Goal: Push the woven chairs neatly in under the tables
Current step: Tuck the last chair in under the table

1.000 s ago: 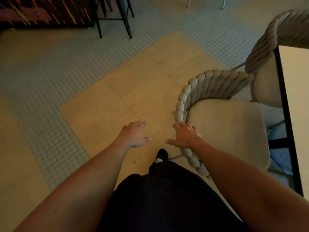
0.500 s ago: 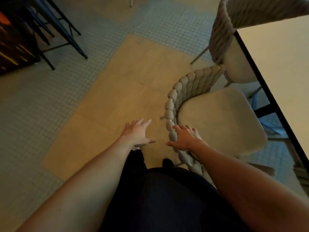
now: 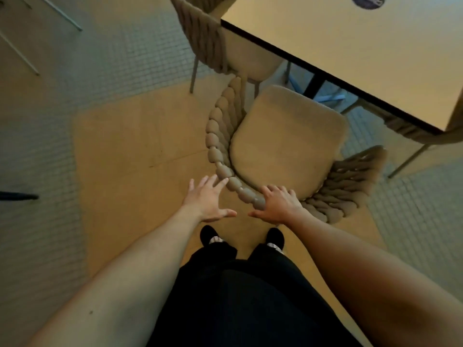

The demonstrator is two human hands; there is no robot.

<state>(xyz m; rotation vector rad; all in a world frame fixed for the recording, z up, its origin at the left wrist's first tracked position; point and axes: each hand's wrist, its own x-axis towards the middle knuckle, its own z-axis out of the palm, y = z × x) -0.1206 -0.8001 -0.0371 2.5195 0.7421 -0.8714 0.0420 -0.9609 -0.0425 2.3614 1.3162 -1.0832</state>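
R hand point(image 3: 276, 206) is gripping the woven chair point(image 3: 285, 144) backrest, L hand point(image 3: 209, 200) is reaching w/ fingers spread, chair is sitting just outside the table point(image 3: 355, 53) edge, next probably needing a straight push under.

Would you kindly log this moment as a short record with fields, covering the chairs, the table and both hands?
near woven chair: seat fully out from under the table, backrest toward the person
second woven chair: further off, by the table's corner, seat partly under the tabletop
table: light top, dark edge
right hand: fingers draped over the near chair's backrest rim
left hand: open, fingertips at the backrest rim, no grip
floor: small grey tiles with tan panels
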